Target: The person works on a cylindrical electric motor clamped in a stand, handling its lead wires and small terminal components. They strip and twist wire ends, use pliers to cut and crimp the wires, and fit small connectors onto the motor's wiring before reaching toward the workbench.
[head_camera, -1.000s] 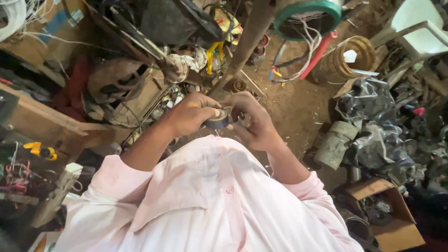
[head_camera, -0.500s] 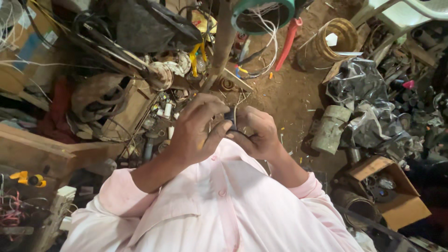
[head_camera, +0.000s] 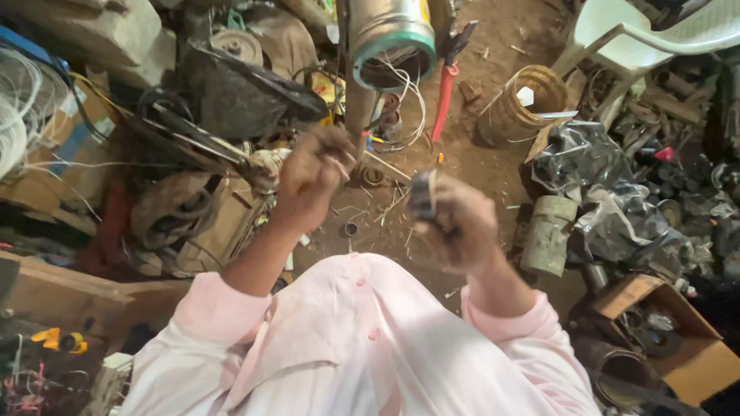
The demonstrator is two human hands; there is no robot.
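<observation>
I look down over my pink shirt at a dirt floor crowded with scrap. My right hand (head_camera: 456,229) is closed around a small dark roll-like object (head_camera: 422,196), held up in front of my chest. My left hand (head_camera: 312,176) is raised to the left of it, blurred by motion, fingers curled; I cannot tell whether it pinches anything. The two hands are apart, with a gap of floor between them. A metal cylinder with a green rim (head_camera: 389,40) and loose white wires lies just beyond both hands.
Red-handled pliers (head_camera: 445,85) lie beside the cylinder. A woven basket (head_camera: 518,108) and white plastic chair (head_camera: 640,38) stand at the upper right. Black plastic sheeting (head_camera: 593,185), a grey cylinder (head_camera: 547,235) and a cardboard box (head_camera: 678,347) crowd the right. Motor parts pile up at left.
My hands were together on the small dark object; they have now separated. The left hand moved up and left, while the right keeps the object. The view shifted toward the floor.
</observation>
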